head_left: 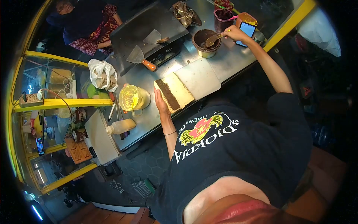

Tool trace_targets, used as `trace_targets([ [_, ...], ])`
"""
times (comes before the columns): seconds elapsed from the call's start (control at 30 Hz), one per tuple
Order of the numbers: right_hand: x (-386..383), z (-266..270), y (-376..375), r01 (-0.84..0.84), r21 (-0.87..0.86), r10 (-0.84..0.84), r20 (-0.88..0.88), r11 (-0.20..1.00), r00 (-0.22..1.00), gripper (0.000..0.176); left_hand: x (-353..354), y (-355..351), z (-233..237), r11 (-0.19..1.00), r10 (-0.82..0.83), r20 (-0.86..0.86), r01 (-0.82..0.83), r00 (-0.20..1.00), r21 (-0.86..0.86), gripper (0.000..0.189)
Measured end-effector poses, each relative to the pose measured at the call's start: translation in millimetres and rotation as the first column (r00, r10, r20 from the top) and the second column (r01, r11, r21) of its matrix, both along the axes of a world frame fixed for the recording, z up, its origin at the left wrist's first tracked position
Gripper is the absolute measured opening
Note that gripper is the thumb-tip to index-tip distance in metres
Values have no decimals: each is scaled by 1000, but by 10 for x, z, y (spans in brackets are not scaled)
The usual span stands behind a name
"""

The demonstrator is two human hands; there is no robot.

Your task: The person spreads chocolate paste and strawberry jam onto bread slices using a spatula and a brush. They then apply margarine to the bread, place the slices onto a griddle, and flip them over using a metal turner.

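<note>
My left hand (161, 101) holds a rectangular slab of pale bread (179, 89) with ridged edges along its left side. A dark brown strip of spread (167, 96), chocolate-like, covers the bread's left part; the right part is pale. With my right hand (234, 34) I grip the handle of a spatula (212, 40), its blade coated brown. That blade is at the bowl (205, 51), whose inside and rim are smeared with dark spread. A white cutting board (203, 78) lies beside the bread. Left of my left hand stands a clear jug (134, 99) with yellow contents.
Two scrapers (137, 56) rest on and by the black griddle (128, 37). Further right are a phone (246, 33), a dark red container (224, 18) and an orange tub (247, 18). A bottle (121, 127) and white plastic bag (102, 74) sit left. Another person (85, 26) is across the counter.
</note>
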State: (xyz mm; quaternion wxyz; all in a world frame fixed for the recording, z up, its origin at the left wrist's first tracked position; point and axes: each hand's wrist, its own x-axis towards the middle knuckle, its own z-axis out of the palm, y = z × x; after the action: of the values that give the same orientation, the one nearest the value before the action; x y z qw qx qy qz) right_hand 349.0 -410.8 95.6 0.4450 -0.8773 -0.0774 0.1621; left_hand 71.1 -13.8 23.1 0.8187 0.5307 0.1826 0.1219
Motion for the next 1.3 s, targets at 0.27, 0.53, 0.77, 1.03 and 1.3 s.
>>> trace_targets([
  [0.27,-751,156,-234,165,369,-99,-192,915,976,33,0,151,-154,953,-92,54,104,994,-284,43],
  [0.53,-1493,145,267,161,706,127,-337,690,933,29,145,342,-390,790,-242,206,316,948,-526,50],
  [0.77,-1968,-519,1332,207,732,308,-502,648,808,29,127,322,-262,696,-287,257,385,923,-606,45],
  [1.03,-2077,-692,1577,143,653,125,-346,744,930,30,132,350,-335,712,-272,258,374,927,-594,49],
  [1.3,-2006,-701,1715,-166,376,44,312,912,949,24,131,283,-236,820,-221,160,272,962,-503,49],
])
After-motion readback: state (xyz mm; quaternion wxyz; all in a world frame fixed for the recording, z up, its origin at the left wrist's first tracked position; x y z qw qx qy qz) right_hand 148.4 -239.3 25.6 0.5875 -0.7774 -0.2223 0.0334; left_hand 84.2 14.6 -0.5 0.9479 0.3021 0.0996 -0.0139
